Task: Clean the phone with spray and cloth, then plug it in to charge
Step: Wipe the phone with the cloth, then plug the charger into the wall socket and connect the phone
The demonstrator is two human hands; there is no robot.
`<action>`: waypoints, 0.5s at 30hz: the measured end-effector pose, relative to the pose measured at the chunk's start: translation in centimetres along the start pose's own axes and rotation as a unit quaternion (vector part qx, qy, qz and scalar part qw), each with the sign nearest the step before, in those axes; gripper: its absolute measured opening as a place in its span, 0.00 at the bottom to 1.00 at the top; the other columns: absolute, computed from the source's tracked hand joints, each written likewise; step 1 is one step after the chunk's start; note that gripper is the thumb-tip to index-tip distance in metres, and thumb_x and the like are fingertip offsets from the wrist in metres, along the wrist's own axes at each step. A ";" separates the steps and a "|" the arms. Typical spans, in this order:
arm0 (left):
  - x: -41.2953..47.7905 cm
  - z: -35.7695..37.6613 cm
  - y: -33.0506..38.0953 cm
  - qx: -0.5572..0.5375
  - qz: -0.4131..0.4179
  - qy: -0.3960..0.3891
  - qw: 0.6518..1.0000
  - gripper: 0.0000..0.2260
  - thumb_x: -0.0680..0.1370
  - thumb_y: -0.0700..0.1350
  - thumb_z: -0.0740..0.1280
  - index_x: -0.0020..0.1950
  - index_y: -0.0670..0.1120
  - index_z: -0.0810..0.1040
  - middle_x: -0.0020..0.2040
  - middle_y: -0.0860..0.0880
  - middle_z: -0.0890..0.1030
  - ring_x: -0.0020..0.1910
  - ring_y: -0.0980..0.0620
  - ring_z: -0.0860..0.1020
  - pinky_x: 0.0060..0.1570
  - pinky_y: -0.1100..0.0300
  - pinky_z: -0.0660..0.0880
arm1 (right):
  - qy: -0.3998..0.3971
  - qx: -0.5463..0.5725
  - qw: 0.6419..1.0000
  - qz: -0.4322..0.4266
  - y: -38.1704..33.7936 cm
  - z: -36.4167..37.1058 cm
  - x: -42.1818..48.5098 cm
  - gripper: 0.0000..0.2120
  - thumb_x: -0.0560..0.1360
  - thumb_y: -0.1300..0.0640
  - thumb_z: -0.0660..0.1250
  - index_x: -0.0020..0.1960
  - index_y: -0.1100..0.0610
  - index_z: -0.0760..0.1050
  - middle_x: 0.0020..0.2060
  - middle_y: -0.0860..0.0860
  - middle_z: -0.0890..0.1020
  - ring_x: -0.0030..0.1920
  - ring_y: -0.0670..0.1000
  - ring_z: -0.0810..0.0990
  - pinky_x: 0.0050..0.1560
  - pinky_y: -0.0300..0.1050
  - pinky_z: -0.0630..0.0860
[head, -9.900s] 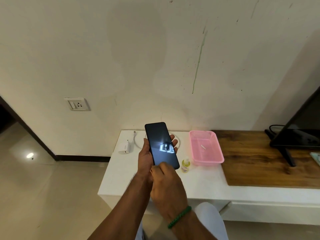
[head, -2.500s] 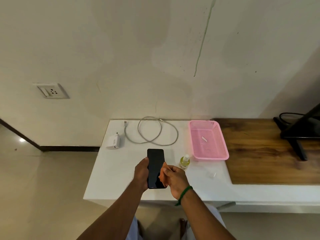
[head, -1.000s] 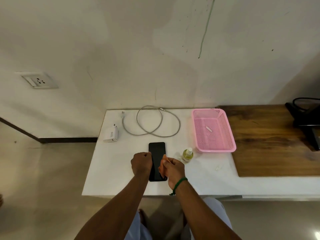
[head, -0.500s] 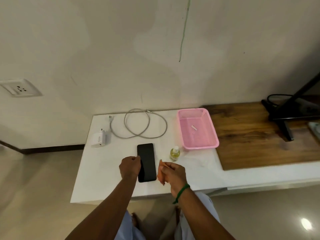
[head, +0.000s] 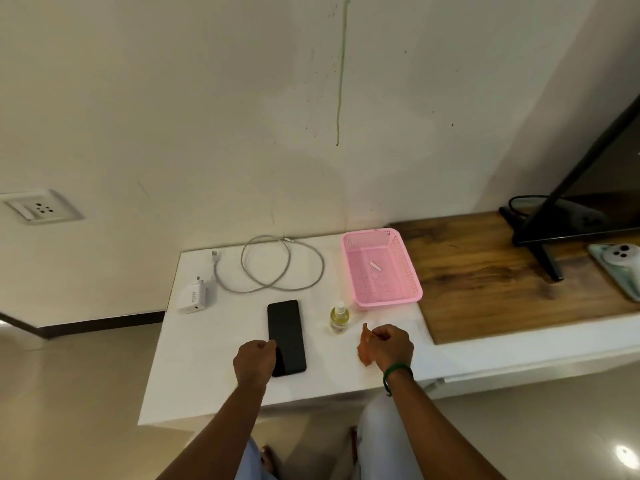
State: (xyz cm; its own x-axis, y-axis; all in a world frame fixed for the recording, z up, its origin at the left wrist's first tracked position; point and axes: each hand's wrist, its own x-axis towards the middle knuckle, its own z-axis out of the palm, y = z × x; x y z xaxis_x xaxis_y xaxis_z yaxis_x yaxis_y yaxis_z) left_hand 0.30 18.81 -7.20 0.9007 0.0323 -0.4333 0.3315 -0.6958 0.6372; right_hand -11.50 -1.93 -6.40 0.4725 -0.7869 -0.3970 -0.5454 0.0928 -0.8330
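Observation:
The black phone (head: 286, 336) lies flat, screen up, on the white table (head: 207, 386). My left hand (head: 254, 358) rests at the phone's near left edge with curled fingers touching it. My right hand (head: 389, 346) is to the right of the phone, closed around an orange cloth (head: 364, 348). A small spray bottle (head: 339, 318) of yellowish liquid stands between the phone and my right hand. A white charger plug (head: 194, 296) and a coiled grey cable (head: 277, 270) lie at the table's far left. A wall socket (head: 40, 210) is on the wall to the left.
A pink plastic basket (head: 408, 271) holding a small white item sits behind the bottle. To the right are a wooden surface (head: 485, 282), a TV stand leg (head: 540, 252) and a second phone (head: 620, 268) lying camera side up.
The phone went from being held in my hands to lying on the table. My right hand with the cloth has moved off the phone to the right, past the bottle.

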 end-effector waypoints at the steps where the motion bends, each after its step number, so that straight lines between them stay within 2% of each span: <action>1: -0.2 0.0 -0.1 0.002 0.002 -0.002 1.000 0.15 0.77 0.45 0.65 0.31 0.42 0.74 0.29 0.46 0.76 0.29 0.51 0.71 0.31 0.62 0.66 | 0.001 0.003 1.000 -0.005 0.2 0.2 0.1 0.13 0.71 0.51 0.71 0.33 0.60 0.76 0.22 0.51 0.81 0.23 0.50 0.81 0.31 0.40 0.78; 6: -0.5 -0.2 -0.3 0.021 0.013 -0.009 1.000 0.14 0.77 0.45 0.64 0.32 0.42 0.74 0.31 0.45 0.76 0.30 0.50 0.71 0.32 0.62 0.66 | 0.026 -0.058 0.997 -0.039 0.7 0.8 0.4 0.14 0.72 0.49 0.70 0.33 0.56 0.77 0.22 0.47 0.80 0.28 0.45 0.80 0.35 0.40 0.76; 9: -0.6 -0.2 -0.3 0.025 0.015 -0.010 1.000 0.15 0.77 0.45 0.64 0.31 0.43 0.72 0.31 0.44 0.75 0.31 0.49 0.71 0.33 0.60 0.67 | 0.043 -0.150 0.985 -0.078 1.2 0.7 0.6 0.16 0.74 0.47 0.66 0.32 0.55 0.76 0.29 0.50 0.81 0.38 0.52 0.79 0.39 0.47 0.77; 10: -0.6 -0.2 -0.3 0.027 0.015 -0.011 0.999 0.15 0.77 0.45 0.64 0.31 0.43 0.72 0.31 0.44 0.75 0.31 0.48 0.71 0.34 0.59 0.67 | 0.047 -0.186 0.977 -0.089 1.3 0.7 0.7 0.15 0.74 0.47 0.66 0.34 0.55 0.77 0.32 0.51 0.81 0.41 0.54 0.78 0.40 0.47 0.76; 12: -0.6 -0.2 -0.2 0.031 0.016 -0.012 0.999 0.15 0.77 0.45 0.64 0.31 0.42 0.72 0.31 0.44 0.75 0.31 0.48 0.72 0.34 0.59 0.67 | 0.065 -0.245 0.962 -0.106 1.4 0.7 0.8 0.11 0.74 0.48 0.67 0.43 0.55 0.81 0.40 0.53 0.82 0.48 0.54 0.77 0.43 0.47 0.75; 15: -0.6 -0.2 -0.3 0.033 0.020 -0.013 0.999 0.15 0.77 0.45 0.64 0.31 0.43 0.72 0.30 0.44 0.76 0.31 0.48 0.72 0.34 0.59 0.67 | 0.088 -0.278 0.950 -0.114 1.3 0.7 0.8 0.12 0.72 0.50 0.69 0.51 0.56 0.80 0.47 0.53 0.80 0.51 0.54 0.76 0.46 0.47 0.76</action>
State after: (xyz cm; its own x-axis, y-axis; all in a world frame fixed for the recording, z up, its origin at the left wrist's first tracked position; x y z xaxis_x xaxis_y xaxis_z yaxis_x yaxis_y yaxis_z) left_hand -0.31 19.18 -6.99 0.9055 -0.0147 -0.4241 0.2745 -0.7418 0.6118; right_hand -11.33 -1.97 -8.13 0.5266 -0.8416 -0.1195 -0.7465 -0.3906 -0.5386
